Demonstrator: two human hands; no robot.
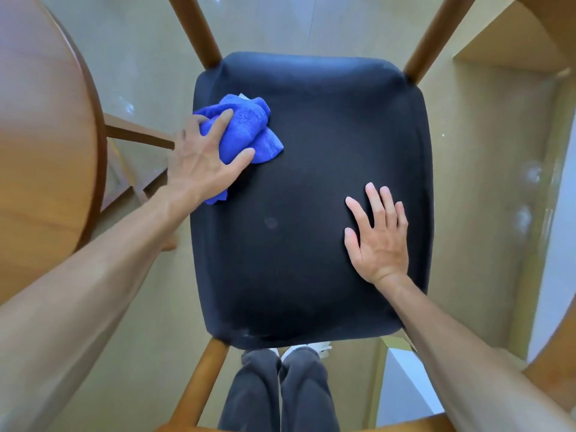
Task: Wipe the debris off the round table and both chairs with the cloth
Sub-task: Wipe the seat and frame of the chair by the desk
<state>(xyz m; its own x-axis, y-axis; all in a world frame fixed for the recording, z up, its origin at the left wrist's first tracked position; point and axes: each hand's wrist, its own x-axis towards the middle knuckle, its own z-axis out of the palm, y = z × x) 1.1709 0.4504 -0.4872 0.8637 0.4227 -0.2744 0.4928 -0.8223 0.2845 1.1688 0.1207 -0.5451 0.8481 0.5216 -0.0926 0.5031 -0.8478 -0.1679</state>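
A chair with a dark navy seat [311,182] and brown wooden legs fills the middle of the head view. A bunched blue cloth [246,132] lies on the seat's far left corner. My left hand [202,157] presses down on the cloth with fingers spread over it. A small pale scrap [244,96] peeks out beyond the cloth. My right hand [378,235] hovers flat, palm up and fingers straight, over the seat's right side, holding nothing. The round wooden table [40,135] shows at the left edge.
A wooden crossbar [137,134] under the table runs toward the chair's left side. Wooden furniture [554,23] stands at the upper right and lower right. My legs in grey trousers [280,391] stand at the seat's near edge. Beige floor surrounds the chair.
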